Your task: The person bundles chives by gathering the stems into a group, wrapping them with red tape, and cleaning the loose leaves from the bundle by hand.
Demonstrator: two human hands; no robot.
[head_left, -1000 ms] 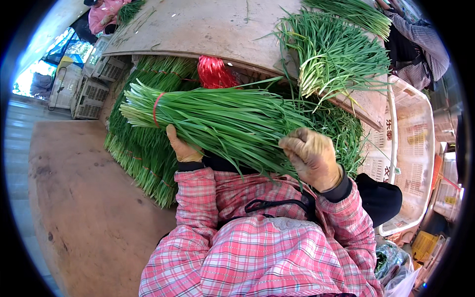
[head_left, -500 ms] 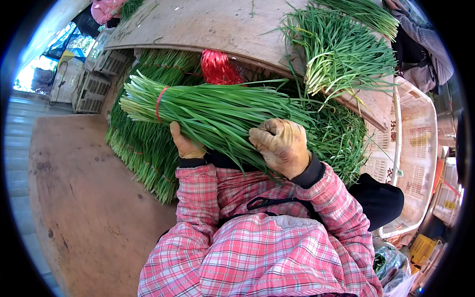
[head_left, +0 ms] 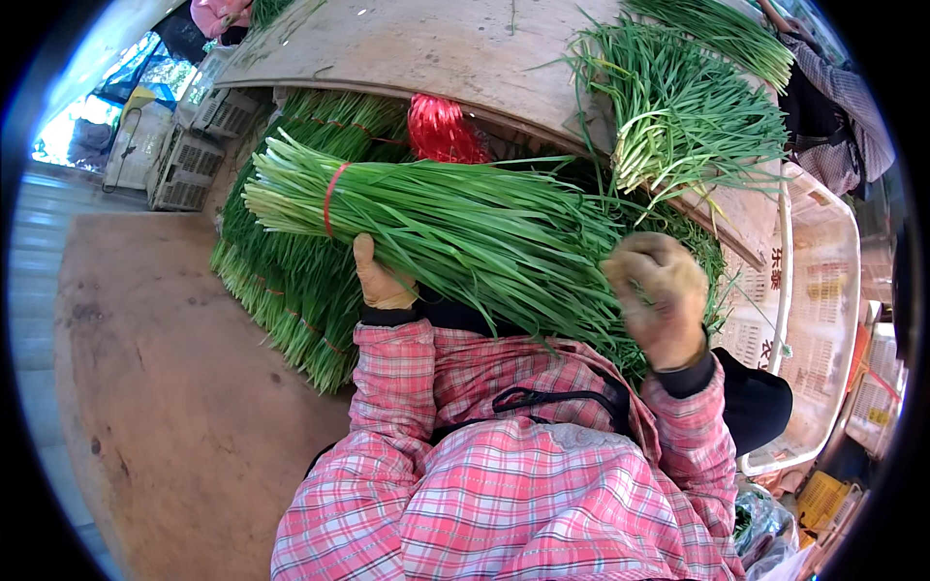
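Note:
A thick bunch of garlic chives (head_left: pixel 455 208) lies across in front of me, pale stem ends to the left and green leaves to the right. A red tie (head_left: pixel 331 198) circles it near the stems. My gloved left hand (head_left: pixel 383 283) holds the bunch from below, thumb against its near side and the other fingers hidden underneath. Beside the leaf ends is my gloved right hand (head_left: pixel 661 295), motion-blurred with its fingers curled in; whatever it may hold is hidden. Behind the bunch hang red plastic strands (head_left: pixel 446 131).
Tied chive bunches (head_left: pixel 281 315) are stacked to the left, beside a brown board (head_left: pixel 184 387). Loose chives (head_left: pixel 702 121) lie on the raised wooden board (head_left: pixel 407 44). A white crate (head_left: pixel 819 320) stands at the right. Another person's sleeve (head_left: pixel 862 107) shows at the far right.
My right hand has moved rightward along the leaves, from the middle of the bunch to the leaf ends. The left hand still holds the bunch, which appears slightly more tilted.

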